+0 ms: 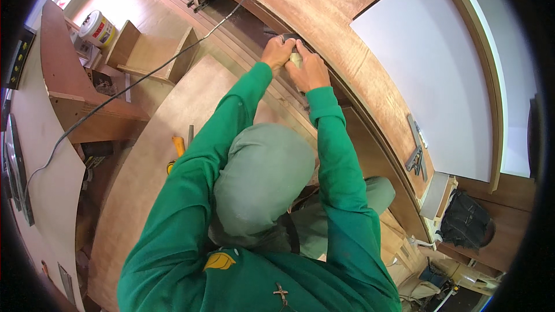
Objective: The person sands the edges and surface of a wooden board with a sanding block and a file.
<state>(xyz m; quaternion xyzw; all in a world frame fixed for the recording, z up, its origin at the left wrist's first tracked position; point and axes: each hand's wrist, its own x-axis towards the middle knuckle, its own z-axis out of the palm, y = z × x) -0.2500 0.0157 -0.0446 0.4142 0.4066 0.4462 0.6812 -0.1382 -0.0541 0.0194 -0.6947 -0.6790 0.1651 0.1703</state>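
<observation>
Both hands are together at the cabinet's edge, under the lip of the curved wooden top (324, 40). My left hand (276, 53) is closed, its fingers bent round the far end of a small pale piece with a dark part (296, 58). On the other side of that piece, my right hand (311, 70) is closed too, thumb and fingertips meeting the left ones. The dark part shows just beyond the fingertips. My fingers cover most of it, so its kind cannot be made out. Wooden rails and an open, shadowed cabinet space lie just below the hands.
A black cable (156, 69) runs diagonally across the left. A yellow-handled tool (178, 147) lies on a plywood sheet (130, 167). A clamp (415, 153) rests on the curved top at right. A white bucket (96, 28) and wooden drawer box (151, 55) stand at far left.
</observation>
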